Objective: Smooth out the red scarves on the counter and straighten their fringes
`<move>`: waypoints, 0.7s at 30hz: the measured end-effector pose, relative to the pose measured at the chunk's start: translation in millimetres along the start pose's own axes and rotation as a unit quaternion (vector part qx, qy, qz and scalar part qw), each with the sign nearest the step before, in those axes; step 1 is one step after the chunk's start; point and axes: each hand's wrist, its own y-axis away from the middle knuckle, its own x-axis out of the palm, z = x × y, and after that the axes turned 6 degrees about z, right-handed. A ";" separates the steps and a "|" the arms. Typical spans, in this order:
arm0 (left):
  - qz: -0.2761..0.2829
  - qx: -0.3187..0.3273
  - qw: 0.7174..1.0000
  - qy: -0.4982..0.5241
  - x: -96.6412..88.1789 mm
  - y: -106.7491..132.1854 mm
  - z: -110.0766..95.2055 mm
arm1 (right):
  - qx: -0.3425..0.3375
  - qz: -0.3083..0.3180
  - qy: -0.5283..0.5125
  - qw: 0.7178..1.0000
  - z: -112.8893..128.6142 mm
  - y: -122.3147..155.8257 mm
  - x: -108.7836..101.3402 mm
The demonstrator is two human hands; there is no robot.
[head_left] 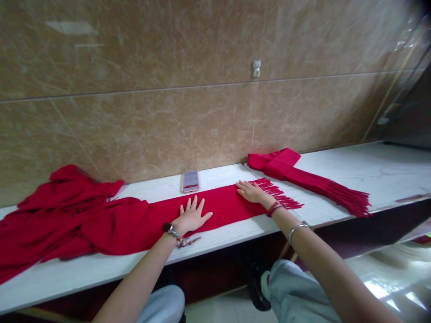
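Note:
A red fringed scarf [220, 207] lies stretched flat along the white table. My left hand [191, 217] rests on its middle part, palm down with the fingers spread. Near the fringed end, my right hand [252, 193] lies flat on the cloth, fingers stretched out. Toward the left, the cloth runs into a crumpled heap of red fabric [77, 220]; where one piece stops and another starts I cannot tell. Another red scarf [286, 168], folded at one end with its fringe toward the right, lies beyond my right hand.
A phone [191, 181] lies on the table [215, 177] against the wall, behind the scarf. The brown marble wall [161, 130] borders the table's back edge and carries a small white cat-shaped figure [256, 68]. A dark object [409, 112] stands at the far right.

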 end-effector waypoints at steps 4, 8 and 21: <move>0.016 -0.013 1.000 0.002 -4.6 -0.3 -1.7 | 0.080 -0.016 0.001 0.997 -18.0 7.8 -9.5; 0.020 -0.007 1.000 0.005 -9.6 1.5 -7.5 | 0.025 -0.077 -0.024 0.996 17.6 10.4 -32.0; 0.023 0.033 0.999 -0.019 -2.8 5.0 -10.4 | -0.147 -0.019 -0.011 0.989 52.8 45.7 -11.2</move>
